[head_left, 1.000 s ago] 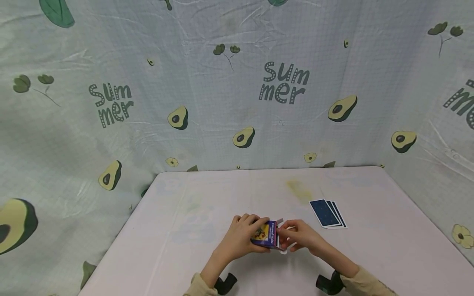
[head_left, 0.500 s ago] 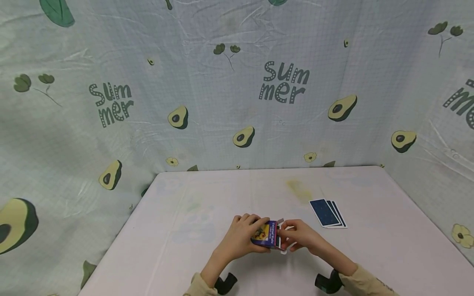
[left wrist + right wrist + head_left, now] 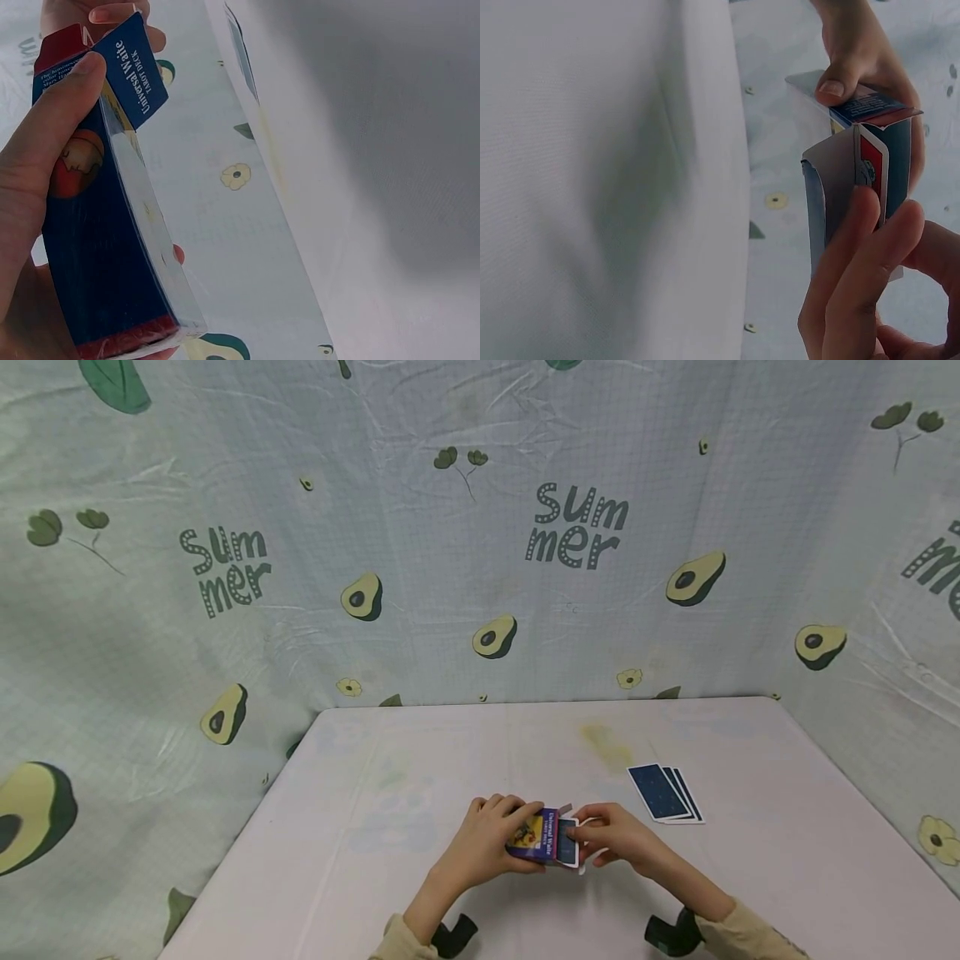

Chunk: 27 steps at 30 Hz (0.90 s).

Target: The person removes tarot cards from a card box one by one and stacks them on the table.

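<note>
A blue and yellow tarot deck box (image 3: 531, 835) is held in my left hand (image 3: 491, 839), its open end toward the right. The left thumb lies along the box's narrow side in the left wrist view, near the raised lid flap (image 3: 136, 79) printed "Universal Waite Tarot Deck". Out of the box's mouth sticks a dark-backed tarot card (image 3: 567, 843), pinched by my right hand (image 3: 618, 837). In the right wrist view the card's red face (image 3: 872, 157) shows beside the flap. Whether more than one card is between the fingers I cannot tell.
Several blue-backed cards (image 3: 660, 793) lie fanned on the white table (image 3: 420, 768), beyond the right hand. A cloth with avocado prints (image 3: 495, 637) hangs behind the table. Dark wrist cameras (image 3: 671, 935) sit under both forearms.
The tarot card has slid out of the box toward the right, with the right hand shifting slightly that way. The left hand and box stay nearly in place.
</note>
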Tool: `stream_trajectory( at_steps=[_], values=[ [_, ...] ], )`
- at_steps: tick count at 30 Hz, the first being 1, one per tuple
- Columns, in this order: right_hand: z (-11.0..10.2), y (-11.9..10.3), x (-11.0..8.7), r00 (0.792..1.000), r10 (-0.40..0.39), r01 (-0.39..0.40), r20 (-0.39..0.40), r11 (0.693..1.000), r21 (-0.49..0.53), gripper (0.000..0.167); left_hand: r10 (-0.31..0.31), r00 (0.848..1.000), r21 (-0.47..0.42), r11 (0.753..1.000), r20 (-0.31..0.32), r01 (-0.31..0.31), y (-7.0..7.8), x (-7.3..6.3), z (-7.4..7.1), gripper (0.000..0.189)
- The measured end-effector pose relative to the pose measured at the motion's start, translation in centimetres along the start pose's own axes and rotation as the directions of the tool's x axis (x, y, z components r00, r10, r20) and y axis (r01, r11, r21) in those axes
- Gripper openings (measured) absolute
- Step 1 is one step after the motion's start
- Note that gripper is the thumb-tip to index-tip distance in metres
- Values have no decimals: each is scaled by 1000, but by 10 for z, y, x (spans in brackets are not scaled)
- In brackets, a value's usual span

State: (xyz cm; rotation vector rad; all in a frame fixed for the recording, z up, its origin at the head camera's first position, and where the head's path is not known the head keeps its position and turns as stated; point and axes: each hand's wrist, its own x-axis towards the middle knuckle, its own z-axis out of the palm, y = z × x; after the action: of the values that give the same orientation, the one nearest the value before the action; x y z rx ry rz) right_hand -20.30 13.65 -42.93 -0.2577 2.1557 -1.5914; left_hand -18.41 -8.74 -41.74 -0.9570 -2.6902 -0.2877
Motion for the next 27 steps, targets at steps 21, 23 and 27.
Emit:
stream_trajectory(
  at_steps=[21,23,27],
  values=[
    [-11,4,-2,1000,-4,4,3,1000,-6,45,-13,1000,-17,1000,6,13,-4,-3,-1,74],
    [-13,5,-2,1000,-5,5,5,1000,-8,43,-15,1000,-19,1000,10,15,-5,-4,-1,74],
    [-15,7,-2,1000,-7,7,-3,1000,-23,38,-17,1000,-19,1000,18,17,-5,-6,-1,74]
  ],
)
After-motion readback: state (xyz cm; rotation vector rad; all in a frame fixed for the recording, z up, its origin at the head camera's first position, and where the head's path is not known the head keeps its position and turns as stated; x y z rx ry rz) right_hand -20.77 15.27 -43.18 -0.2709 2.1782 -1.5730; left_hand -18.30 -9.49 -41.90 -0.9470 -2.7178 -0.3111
